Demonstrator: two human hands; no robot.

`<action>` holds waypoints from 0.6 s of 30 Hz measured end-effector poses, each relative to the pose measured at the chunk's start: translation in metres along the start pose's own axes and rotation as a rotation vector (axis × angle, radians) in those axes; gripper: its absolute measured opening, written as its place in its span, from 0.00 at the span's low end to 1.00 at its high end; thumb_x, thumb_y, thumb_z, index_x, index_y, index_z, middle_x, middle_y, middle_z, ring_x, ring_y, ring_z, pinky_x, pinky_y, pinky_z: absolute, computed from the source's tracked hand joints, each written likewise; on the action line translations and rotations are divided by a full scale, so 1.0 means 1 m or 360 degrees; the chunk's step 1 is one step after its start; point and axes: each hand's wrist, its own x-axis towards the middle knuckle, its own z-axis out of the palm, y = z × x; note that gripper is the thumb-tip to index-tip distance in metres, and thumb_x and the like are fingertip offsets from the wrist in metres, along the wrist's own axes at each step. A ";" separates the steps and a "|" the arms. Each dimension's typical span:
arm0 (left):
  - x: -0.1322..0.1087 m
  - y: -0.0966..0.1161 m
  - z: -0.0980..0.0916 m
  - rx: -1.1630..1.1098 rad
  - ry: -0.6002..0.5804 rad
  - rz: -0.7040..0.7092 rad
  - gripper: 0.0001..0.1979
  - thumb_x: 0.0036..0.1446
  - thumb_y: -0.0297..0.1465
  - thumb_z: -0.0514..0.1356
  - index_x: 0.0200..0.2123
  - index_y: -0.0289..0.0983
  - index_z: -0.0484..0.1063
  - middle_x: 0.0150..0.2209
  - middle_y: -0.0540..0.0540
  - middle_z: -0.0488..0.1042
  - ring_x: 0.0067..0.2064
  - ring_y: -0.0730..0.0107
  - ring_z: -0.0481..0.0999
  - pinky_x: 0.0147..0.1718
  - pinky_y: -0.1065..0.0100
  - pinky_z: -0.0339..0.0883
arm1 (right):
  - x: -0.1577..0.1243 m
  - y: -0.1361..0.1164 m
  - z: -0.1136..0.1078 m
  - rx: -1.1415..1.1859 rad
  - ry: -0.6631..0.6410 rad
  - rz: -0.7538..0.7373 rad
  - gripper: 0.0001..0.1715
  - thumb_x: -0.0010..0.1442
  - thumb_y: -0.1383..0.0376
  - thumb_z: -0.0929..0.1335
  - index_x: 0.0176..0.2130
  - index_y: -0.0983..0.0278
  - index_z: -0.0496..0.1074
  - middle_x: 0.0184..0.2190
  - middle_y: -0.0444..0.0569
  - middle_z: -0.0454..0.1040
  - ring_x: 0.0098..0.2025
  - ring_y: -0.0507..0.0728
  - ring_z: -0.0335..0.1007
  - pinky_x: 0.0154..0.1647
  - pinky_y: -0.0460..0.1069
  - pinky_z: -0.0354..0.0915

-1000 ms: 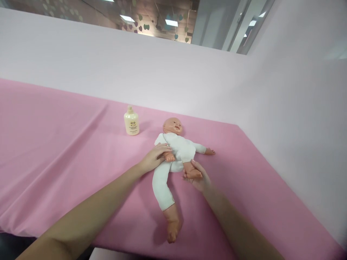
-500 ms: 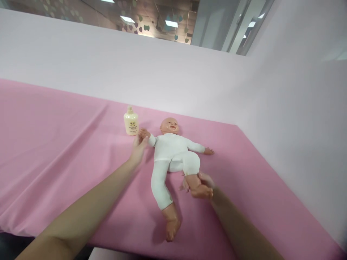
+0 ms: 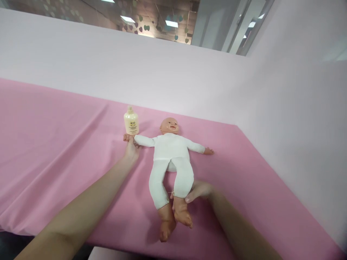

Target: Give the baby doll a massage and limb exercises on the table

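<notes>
A baby doll [image 3: 171,147] with a white cloth body lies on its back, head toward the wall. Its arm on the left is stretched out sideways, and my left hand [image 3: 132,148] is closed round that arm at the wrist. My right hand [image 3: 199,190] grips the doll's lower leg on the right just above the foot; some of its fingers are hidden behind the leg. Close behind the doll's held hand stands a cream pump bottle [image 3: 131,122] with a dark printed label.
A pink sheet [image 3: 67,151] with creases covers the table. White walls [image 3: 162,83] border it at the back and right. A window [image 3: 157,21] above the back wall shows ceiling lights and heart-shaped decorations.
My left hand has pulled the doll's bent arm out straight to the left. The leg in my right hand has come down from a raised bend to lie beside the other leg.
</notes>
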 end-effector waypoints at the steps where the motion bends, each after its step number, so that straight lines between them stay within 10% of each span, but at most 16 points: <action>1: -0.001 0.001 0.000 -0.0016 0.0018 -0.0014 0.16 0.72 0.41 0.43 0.48 0.41 0.65 0.50 0.43 0.72 0.56 0.63 0.71 0.53 0.60 0.70 | 0.000 0.000 -0.001 -0.0006 -0.0027 -0.0004 0.27 0.53 0.56 0.76 0.48 0.68 0.76 0.42 0.56 0.81 0.47 0.61 0.77 0.59 0.58 0.64; 10: -0.042 0.020 0.018 0.0146 -0.0286 0.0565 0.21 0.65 0.43 0.56 0.59 0.51 0.60 0.64 0.45 0.63 0.63 0.61 0.66 0.54 0.60 0.69 | -0.003 0.023 -0.022 0.0256 -0.0268 -0.0182 0.31 0.40 0.57 0.80 0.41 0.67 0.72 0.33 0.55 0.80 0.40 0.64 0.79 0.46 0.58 0.71; 18: -0.073 0.016 0.022 0.1143 -0.1178 0.1387 0.17 0.64 0.33 0.55 0.55 0.41 0.69 0.56 0.41 0.71 0.61 0.57 0.68 0.64 0.53 0.57 | -0.003 0.021 -0.035 0.0752 0.0466 -0.0682 0.30 0.53 0.41 0.68 0.41 0.62 0.67 0.23 0.38 0.67 0.26 0.51 0.68 0.46 0.56 0.70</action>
